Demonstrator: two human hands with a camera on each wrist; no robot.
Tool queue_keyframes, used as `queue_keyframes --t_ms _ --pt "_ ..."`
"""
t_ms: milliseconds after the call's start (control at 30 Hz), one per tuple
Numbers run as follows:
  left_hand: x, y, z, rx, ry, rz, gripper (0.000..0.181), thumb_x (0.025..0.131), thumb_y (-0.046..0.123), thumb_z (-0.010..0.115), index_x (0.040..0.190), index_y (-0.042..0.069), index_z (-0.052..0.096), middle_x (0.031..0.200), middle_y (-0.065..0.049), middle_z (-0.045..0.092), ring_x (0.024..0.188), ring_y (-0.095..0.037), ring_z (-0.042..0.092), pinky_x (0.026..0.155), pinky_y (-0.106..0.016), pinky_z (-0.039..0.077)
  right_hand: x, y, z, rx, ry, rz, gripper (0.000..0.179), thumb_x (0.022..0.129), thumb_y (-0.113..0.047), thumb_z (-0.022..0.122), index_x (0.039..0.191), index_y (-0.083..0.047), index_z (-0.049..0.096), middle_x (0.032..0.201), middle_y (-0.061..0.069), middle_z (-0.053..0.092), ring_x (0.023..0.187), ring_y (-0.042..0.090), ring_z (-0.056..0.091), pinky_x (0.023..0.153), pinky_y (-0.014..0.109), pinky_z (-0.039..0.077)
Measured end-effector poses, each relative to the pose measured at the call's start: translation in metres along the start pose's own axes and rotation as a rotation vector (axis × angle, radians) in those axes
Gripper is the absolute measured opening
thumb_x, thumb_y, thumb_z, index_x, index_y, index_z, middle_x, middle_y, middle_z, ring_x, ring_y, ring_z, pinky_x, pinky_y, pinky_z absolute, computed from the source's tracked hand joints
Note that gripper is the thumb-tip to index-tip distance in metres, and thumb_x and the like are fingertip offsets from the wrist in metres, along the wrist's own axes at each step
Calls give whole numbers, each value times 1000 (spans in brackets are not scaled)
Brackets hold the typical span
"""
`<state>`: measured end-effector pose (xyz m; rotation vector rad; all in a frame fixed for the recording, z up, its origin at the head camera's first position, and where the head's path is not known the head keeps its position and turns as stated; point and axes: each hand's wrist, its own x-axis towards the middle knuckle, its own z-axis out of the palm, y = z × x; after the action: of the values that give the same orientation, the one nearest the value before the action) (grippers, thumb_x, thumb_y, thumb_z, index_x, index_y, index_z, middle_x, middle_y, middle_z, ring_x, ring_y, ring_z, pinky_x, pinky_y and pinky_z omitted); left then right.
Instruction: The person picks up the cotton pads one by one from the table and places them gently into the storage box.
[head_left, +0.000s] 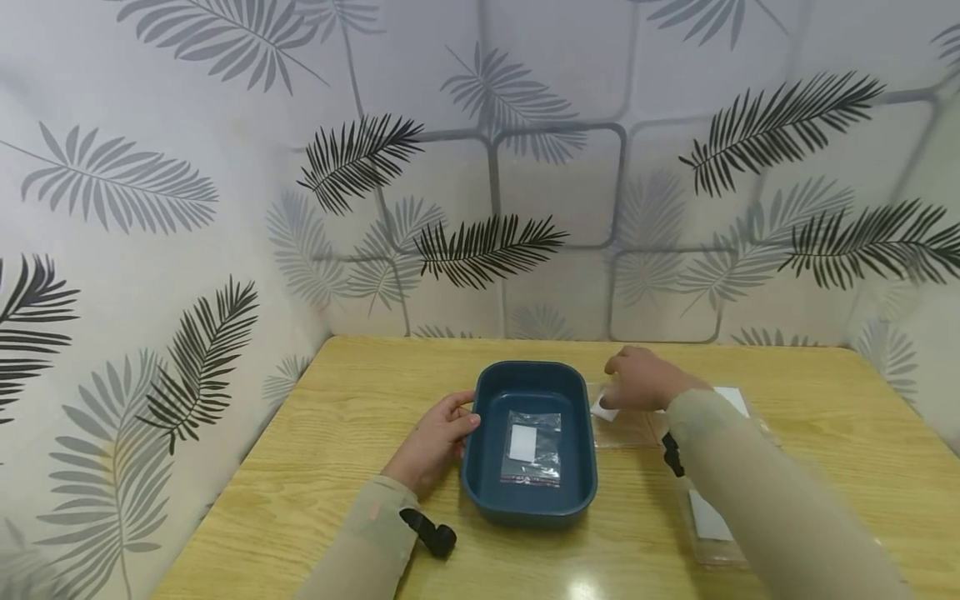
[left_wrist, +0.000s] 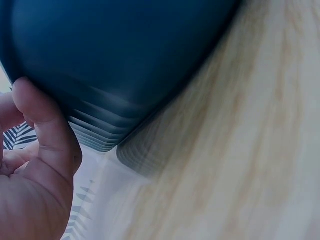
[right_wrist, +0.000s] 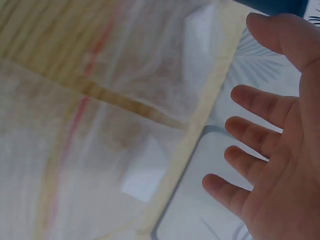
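Note:
A dark blue rectangular tray (head_left: pixel 529 500) stands on the table, a clear zip bag (head_left: pixel 551 450) with a white slip inside lying on its floor. My left hand (head_left: pixel 435 442) holds the tray's left rim; in the left wrist view the thumb (left_wrist: pixel 42 117) lies against the edge, fingers bent behind it. Beyond the tray's right side, my right hand (head_left: pixel 648 381) hovers over clear bags (head_left: pixel 626 432) with white slips. The right wrist view shows its fingers (right_wrist: pixel 257 132) apart, nothing between them and the thumb.
More clear bags with white slips (head_left: pixel 708 521) lie to the right, partly hidden under my right forearm. A wall covering with leaf prints (head_left: pixel 555 183) rises behind the table (head_left: pixel 337 417). Black straps sit on both wrists.

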<state>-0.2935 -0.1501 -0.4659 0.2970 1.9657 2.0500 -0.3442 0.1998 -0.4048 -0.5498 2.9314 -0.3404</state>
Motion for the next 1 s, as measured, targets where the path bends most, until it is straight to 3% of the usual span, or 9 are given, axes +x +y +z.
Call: queue_keyframes --t_ms 133,300,667,1000 --pt "0 2 0 1 -3 0 50 105 12 56 152 6 41 108 -19 57 72 -17 54 61 -27 48 2 9 11 -38 -9 55 70 80 -46 75 130 2 63 136 25 53 126 46 47 103 61 40" --pt "1 1 0 0 -8 2 49 104 12 56 151 6 42 108 -19 57 72 -17 55 61 -27 48 4 15 22 -39 -16 91 67 77 -53 79 122 -4 69 126 19 57 116 41 52 97 60 45" --pt "3 0 0 19 -10 15 49 105 12 56 151 5 41 109 -18 57 72 -17 54 61 -27 48 -5 12 28 -31 35 119 67 79 -47 79 129 -4 65 132 20 56 126 44 47 102 62 41" --pt "2 -2 -1 11 -5 7 50 105 11 55 152 4 40 106 -16 57 71 -17 54 60 -27 47 -5 11 33 -23 47 135 62 79 -48 80 124 -8 67 133 17 56 124 41 47 99 62 42"
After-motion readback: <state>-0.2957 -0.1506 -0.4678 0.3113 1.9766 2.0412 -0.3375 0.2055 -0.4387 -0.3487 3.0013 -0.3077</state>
